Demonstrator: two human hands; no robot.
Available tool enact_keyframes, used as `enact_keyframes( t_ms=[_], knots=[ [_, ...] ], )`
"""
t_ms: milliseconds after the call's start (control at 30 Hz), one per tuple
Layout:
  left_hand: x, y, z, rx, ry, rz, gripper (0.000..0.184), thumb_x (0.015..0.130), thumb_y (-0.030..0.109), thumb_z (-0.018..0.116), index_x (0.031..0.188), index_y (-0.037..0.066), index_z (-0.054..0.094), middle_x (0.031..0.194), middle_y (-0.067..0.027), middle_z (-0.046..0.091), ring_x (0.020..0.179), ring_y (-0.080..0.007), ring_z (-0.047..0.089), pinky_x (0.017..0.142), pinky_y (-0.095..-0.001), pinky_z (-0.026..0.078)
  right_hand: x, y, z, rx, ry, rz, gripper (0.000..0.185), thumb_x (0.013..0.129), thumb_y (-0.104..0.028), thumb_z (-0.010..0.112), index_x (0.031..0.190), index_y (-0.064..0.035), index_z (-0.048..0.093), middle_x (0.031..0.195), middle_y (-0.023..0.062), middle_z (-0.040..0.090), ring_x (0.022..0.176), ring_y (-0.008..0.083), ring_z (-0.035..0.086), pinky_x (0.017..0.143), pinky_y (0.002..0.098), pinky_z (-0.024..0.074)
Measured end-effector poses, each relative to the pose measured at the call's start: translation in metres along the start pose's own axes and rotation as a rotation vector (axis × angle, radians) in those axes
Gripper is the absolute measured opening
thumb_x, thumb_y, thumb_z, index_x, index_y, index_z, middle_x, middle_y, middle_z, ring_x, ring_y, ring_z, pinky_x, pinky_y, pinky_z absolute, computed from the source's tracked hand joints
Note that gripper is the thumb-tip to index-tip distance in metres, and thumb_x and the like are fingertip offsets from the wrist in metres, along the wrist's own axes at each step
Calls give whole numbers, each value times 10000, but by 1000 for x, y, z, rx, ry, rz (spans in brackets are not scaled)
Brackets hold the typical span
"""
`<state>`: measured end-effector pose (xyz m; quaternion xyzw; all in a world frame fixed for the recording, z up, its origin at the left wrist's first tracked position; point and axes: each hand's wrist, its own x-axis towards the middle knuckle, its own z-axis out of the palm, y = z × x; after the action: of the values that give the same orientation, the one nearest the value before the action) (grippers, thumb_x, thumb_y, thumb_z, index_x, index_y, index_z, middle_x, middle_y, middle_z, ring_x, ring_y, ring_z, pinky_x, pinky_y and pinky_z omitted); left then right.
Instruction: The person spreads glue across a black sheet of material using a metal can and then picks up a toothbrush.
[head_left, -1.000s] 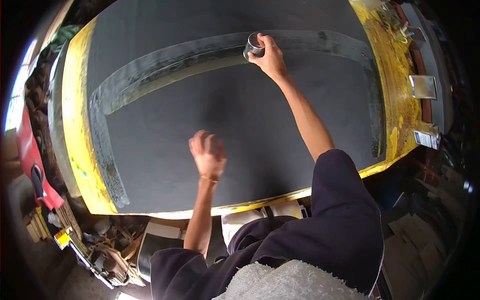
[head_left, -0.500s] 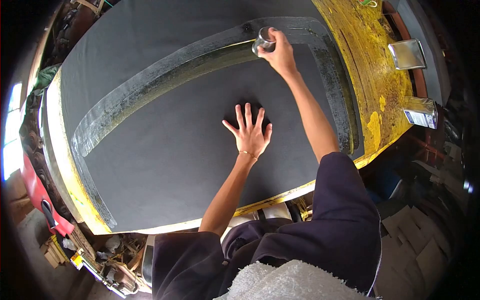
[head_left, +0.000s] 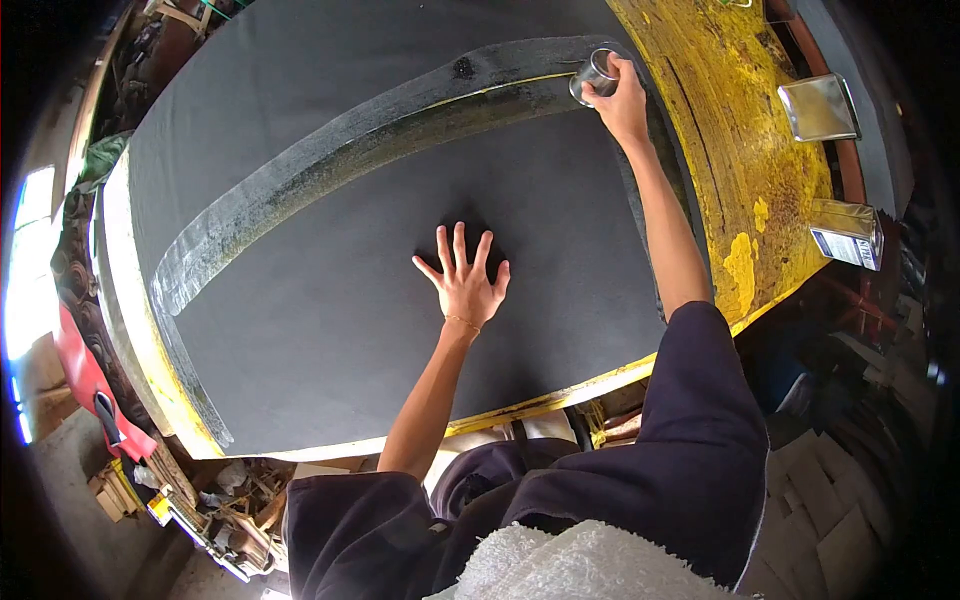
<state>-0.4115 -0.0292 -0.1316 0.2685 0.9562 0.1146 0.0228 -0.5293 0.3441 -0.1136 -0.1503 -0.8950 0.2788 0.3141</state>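
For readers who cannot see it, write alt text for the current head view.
A right hand holds a clear glass at a glossy dark strip on a black sheet, while the left hand is spread over it. The sheet lies on a yellow-stained table.

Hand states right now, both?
Left hand: open, spread over the black sheet, holding nothing.
Right hand: closed on a clear cup, holding it.
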Motion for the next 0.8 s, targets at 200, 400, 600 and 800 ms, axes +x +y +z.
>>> enact_keyframes(
  t_ms=[200, 400, 600, 800],
  knots=[
    [0, 2, -2, 22, -32, -14, 543, 955, 550, 451, 1398, 248, 541, 1560, -134, 338, 1498, -403, 185, 1063, -814, 87, 1, 2, -5, 2, -34, 54, 615, 766, -213, 832, 1265, -38, 520, 1247, 175, 637, 1172, 337, 628, 985, 414, 521],
    [0, 0, -1, 12, -41, -17, 539, 960, 549, 445, 1403, 257, 536, 1572, -134, 323, 1501, -402, 176, 1062, -815, 89, -6, 3, -15, 7, -84, 67, 634, 765, -207, 831, 1280, -38, 501, 1270, 201, 628, 1194, 333, 621, 999, 411, 513],
    [0, 0, 0, 8, -37, -13, 536, 958, 544, 448, 1403, 258, 536, 1569, -133, 326, 1499, -404, 174, 1056, -820, 95, -25, -2, -23, 40, -94, 128, 653, 746, -194, 843, 1274, -18, 502, 1278, 204, 627, 1198, 327, 622, 1006, 407, 506],
    [0, -1, -2, -5, -13, 2, 524, 961, 543, 453, 1387, 250, 541, 1562, -133, 324, 1496, -403, 173, 1051, -824, 104, -41, -18, -26, 38, -54, 144, 649, 736, -186, 849, 1267, -21, 513, 1239, 209, 649, 1181, 331, 632, 997, 404, 509]
  ],
)
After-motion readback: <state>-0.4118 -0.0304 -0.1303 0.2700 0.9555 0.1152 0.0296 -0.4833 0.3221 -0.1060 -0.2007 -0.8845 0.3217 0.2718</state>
